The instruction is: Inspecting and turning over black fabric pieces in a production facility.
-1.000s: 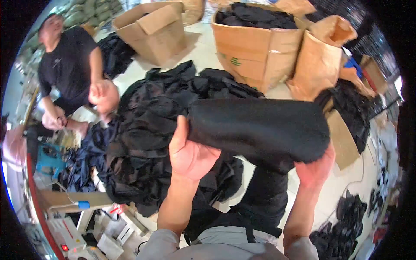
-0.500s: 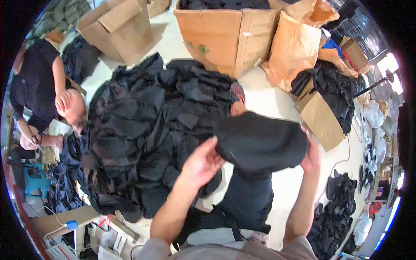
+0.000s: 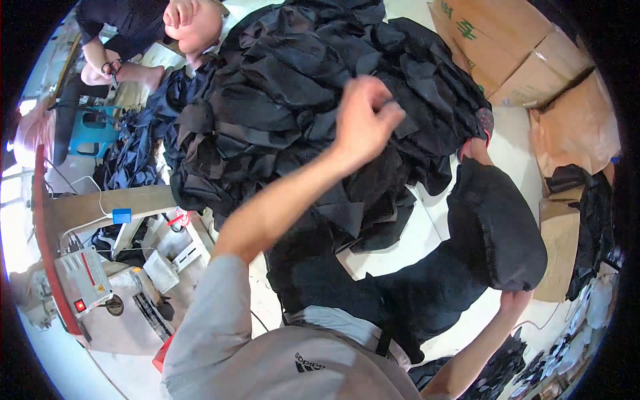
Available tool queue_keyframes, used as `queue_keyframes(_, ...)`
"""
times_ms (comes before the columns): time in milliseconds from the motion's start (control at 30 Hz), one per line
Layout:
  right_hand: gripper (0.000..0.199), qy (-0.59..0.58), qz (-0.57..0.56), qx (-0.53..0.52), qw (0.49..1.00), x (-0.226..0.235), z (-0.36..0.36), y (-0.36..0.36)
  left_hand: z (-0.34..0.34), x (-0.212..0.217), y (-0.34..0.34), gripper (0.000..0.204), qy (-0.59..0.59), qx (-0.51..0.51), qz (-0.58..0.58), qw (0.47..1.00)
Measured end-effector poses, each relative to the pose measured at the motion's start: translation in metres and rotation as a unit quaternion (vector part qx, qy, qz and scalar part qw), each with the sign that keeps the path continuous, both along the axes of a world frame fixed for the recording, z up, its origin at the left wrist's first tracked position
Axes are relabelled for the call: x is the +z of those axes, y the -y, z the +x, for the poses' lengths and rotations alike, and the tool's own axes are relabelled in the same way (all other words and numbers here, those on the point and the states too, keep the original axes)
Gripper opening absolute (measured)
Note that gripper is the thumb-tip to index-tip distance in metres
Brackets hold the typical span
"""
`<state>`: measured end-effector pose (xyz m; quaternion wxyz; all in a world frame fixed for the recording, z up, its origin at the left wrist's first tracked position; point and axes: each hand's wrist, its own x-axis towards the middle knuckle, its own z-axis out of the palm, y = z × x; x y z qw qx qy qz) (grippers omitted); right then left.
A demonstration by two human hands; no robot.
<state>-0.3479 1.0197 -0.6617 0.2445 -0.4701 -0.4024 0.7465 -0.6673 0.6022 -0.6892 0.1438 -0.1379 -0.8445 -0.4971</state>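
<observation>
My left hand (image 3: 367,121) is over a large heap of black fabric pieces (image 3: 280,100), slightly blurred, its fingers curled towards the thumb. Whatever they may pinch does not show against the dark cloth. At the right, my right hand (image 3: 515,302) grips the lower edge of a black fabric piece (image 3: 510,233). That piece lies beside and partly over my bent right knee; its border with my black trousers is hard to make out. Part of the right fingers is hidden beneath the cloth.
At the upper left a seated person holds scissors (image 3: 112,75). Near that person stands a teal stool (image 3: 93,133). A machine table (image 3: 107,203) with a grey control box (image 3: 87,283) is at the left. A cardboard box (image 3: 507,40) and brown paper sack (image 3: 577,127) stand upper right.
The view has swung left and down. My left hand has let go of the black fabric piece and moved over the heap. My right hand keeps hold of the piece, now lower by my knee.
</observation>
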Motion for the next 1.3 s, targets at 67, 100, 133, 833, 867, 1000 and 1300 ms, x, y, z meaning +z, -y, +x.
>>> queue_keyframes(67,0.038,0.023,0.052,0.007,0.998,0.000,0.018,0.010,-0.088,-0.020,0.053,0.038,-0.249,0.130,-0.216,0.935)
queue_keyframes(100,0.034,0.069,0.109,-0.018,0.991,0.005,0.022,0.017,-0.126,-0.031,0.082,0.040,-0.251,0.152,-0.301,0.907)
queue_keyframes(133,0.034,0.047,0.108,0.006,0.993,0.011,0.022,0.025,-0.147,-0.047,0.106,0.041,-0.117,0.186,-0.315,0.923)
queue_keyframes(833,0.060,-0.235,-0.411,0.481,0.738,0.088,-0.078,0.391,0.193,0.167,0.096,0.016,-0.175,0.114,-0.135,0.969)
queue_keyframes(867,0.055,-0.246,-0.403,0.439,0.764,0.085,-0.077,0.400,0.201,0.166,0.097,0.016,-0.202,0.119,-0.157,0.959)
queue_keyframes(1000,0.028,-0.127,-0.456,0.248,0.845,0.076,-0.051,0.405,0.229,0.140,0.099,0.030,-0.147,0.062,-0.170,0.972)
queue_keyframes(1300,0.025,-0.171,-0.410,0.234,0.865,0.064,-0.043,0.364,0.327,0.100,0.102,0.031,0.141,-0.017,0.054,0.988)
